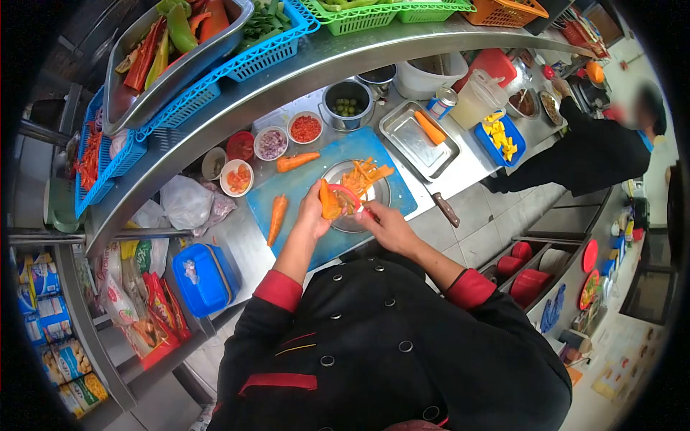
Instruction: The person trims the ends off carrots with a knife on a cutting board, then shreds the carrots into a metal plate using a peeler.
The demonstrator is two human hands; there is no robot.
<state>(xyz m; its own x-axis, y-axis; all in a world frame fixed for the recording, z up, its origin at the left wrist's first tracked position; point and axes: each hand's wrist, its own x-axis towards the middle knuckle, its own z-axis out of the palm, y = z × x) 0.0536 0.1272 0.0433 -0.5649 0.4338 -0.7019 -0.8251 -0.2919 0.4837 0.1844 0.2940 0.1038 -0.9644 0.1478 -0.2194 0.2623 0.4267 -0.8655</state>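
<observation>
My left hand [313, 213] is closed around an orange carrot [330, 202], held over a round metal bowl [377, 203]. In my right hand [384, 224] is a red-handled peeler [349, 192], its head against the carrot. Orange peel strips [365, 178] lie in the bowl and over its rim. The bowl stands on a blue cutting board [322, 248]. Two unpeeled-looking carrots rest on the board, one [297, 161] above my left hand and another [277, 220] to its left.
A metal tray [415, 159] holds a peeled carrot [429, 128]. Near the counter edge lies a knife [445, 210]. Small bowls of chopped vegetables [272, 144] and a pot [347, 106] stand behind the board. A person [582, 147] in black stands at the right.
</observation>
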